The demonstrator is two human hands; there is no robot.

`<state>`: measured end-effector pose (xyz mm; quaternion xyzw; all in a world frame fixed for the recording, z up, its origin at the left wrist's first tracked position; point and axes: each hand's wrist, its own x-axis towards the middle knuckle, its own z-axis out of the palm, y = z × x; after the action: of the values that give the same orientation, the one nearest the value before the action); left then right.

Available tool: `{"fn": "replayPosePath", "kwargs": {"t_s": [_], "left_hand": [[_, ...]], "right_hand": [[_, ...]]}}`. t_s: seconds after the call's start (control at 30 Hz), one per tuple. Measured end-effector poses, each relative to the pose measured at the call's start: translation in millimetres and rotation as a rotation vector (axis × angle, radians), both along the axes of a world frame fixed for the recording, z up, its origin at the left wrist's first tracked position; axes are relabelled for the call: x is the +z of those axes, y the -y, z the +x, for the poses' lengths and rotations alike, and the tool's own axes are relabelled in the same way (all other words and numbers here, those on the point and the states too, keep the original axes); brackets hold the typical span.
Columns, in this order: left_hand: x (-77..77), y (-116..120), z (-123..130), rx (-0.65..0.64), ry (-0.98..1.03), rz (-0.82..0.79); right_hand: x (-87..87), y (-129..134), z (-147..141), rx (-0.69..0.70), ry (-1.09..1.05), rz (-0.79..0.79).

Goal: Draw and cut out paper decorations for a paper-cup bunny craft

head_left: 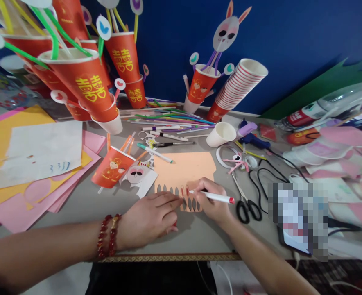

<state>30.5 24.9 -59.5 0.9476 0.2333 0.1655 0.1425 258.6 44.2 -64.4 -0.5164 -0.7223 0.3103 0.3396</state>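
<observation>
My right hand grips a white marker with a red end, its tip touching the peach-orange paper. Two small red-outlined ovals are drawn near the tip. Leaf-shaped holes line the paper's lower edge. My left hand, with beaded bracelets on its wrist, lies flat with fingers stretched over the paper's lower left part. Something small and red shows beside its thumb, mostly hidden. On the paper's upper left edge rests a teal-capped pen. A cut sheet with a rabbit face lies to the left.
Scissors and a tape roll lie right, near a blue glue gun with its cord. Decorated red cups, a cup stack and many coloured sticks stand behind. Coloured sheets are piled left.
</observation>
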Motion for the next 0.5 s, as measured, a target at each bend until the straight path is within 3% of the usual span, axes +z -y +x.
{"fn": "replayPosePath", "kwargs": {"t_s": [0.5], "left_hand": [[-0.4, 0.8, -0.2, 0.001, -0.006, 0.0]], "right_hand": [[-1.7, -1.1, -0.2, -0.002, -0.013, 0.009]]}}
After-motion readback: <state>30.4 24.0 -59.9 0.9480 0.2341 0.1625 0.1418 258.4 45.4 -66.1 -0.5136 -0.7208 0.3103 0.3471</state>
